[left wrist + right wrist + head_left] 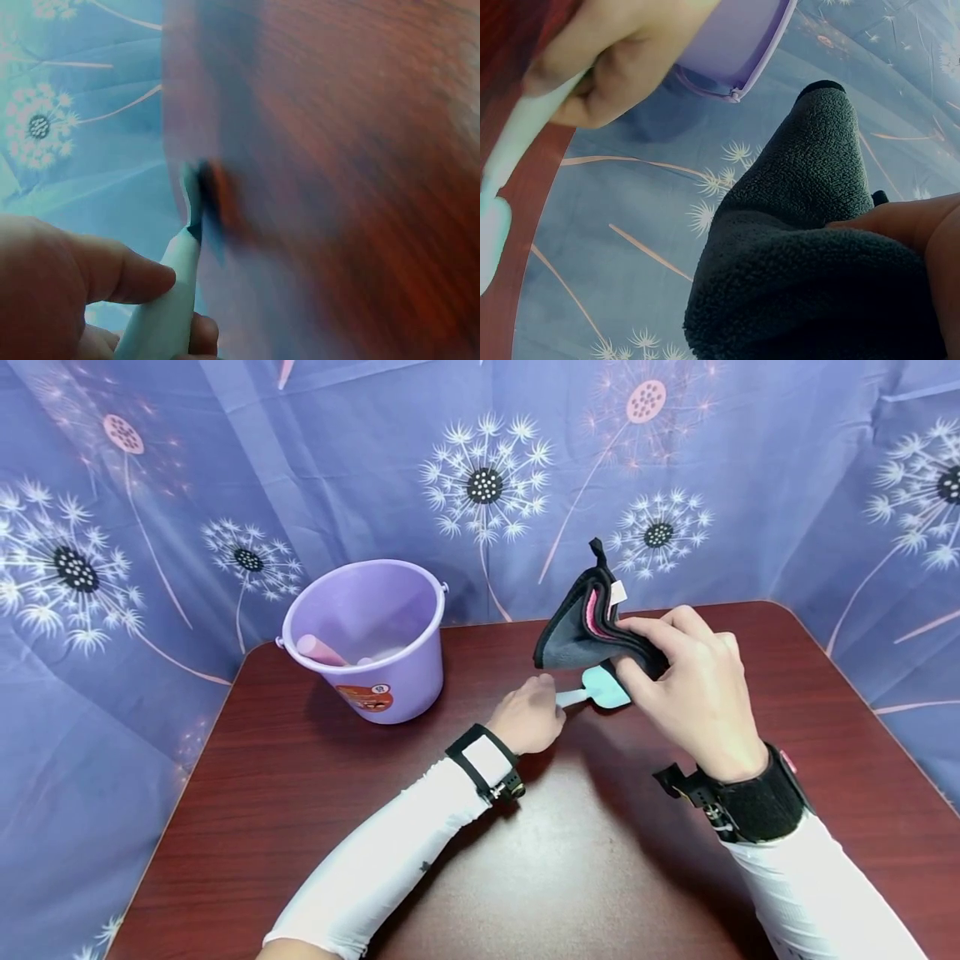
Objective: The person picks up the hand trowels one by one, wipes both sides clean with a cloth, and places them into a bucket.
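Note:
My left hand (527,714) grips the pale handle of a small spatula (606,687) with a light blue head, low over the table. In the left wrist view the thumb lies along the spatula's handle (161,311), and the head is seen edge-on. Between the thumb and fingers of my right hand (697,689) is a folded cleaning cloth (572,631), dark grey with black edging, a pink layer, a white tag and a hanging loop. The cloth is held up above and just behind the spatula head. Its fuzzy grey side (802,165) fills much of the right wrist view.
A purple bucket (423,677) with an orange label stands at the back left of the brown table (360,827). A pink cylindrical handle (318,649) leans inside it. Behind the table hangs a blue curtain (360,468) with a dandelion print.

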`<state>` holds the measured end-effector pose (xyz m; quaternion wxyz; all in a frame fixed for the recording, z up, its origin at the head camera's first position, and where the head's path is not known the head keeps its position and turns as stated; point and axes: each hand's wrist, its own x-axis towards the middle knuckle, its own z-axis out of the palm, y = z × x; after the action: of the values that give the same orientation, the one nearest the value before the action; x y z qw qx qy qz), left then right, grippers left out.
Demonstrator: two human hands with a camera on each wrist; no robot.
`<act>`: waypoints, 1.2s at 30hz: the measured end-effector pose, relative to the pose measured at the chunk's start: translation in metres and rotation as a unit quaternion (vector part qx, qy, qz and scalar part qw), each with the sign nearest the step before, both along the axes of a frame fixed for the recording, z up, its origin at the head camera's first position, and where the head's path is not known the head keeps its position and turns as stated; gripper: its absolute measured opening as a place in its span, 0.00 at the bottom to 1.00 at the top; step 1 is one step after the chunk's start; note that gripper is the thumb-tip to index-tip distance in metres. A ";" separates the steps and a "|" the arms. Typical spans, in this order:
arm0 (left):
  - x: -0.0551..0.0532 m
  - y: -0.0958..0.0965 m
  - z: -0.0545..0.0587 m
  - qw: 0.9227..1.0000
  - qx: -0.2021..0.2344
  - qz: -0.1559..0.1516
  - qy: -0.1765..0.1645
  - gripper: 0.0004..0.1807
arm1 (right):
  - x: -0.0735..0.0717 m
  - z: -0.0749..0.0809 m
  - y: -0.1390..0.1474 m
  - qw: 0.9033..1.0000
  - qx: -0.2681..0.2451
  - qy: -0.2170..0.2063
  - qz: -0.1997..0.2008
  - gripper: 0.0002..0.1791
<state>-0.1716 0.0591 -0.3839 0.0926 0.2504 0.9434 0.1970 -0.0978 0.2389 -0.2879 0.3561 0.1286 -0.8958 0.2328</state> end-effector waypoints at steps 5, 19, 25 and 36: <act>0.007 -0.022 0.005 0.999 0.012 0.016 0.048 0.08 | -0.001 -0.002 -0.002 1.000 0.004 -0.001 0.005 0.18; 0.044 -0.085 0.049 0.984 0.058 0.046 0.164 0.05 | -0.002 0.000 -0.010 1.000 0.013 -0.009 0.020 0.18; 0.057 -0.112 0.065 0.971 0.086 0.053 0.215 0.05 | -0.006 0.002 -0.015 0.999 0.022 0.005 0.042 0.18; 0.068 -0.149 0.086 0.956 0.090 0.039 0.275 0.06 | -0.003 0.006 -0.021 0.990 0.064 0.063 0.112 0.18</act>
<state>-0.1041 -0.0897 -0.2980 -0.2008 0.2652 0.9197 0.2085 -0.1011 0.2181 -0.2821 0.3746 0.2650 -0.8647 0.2043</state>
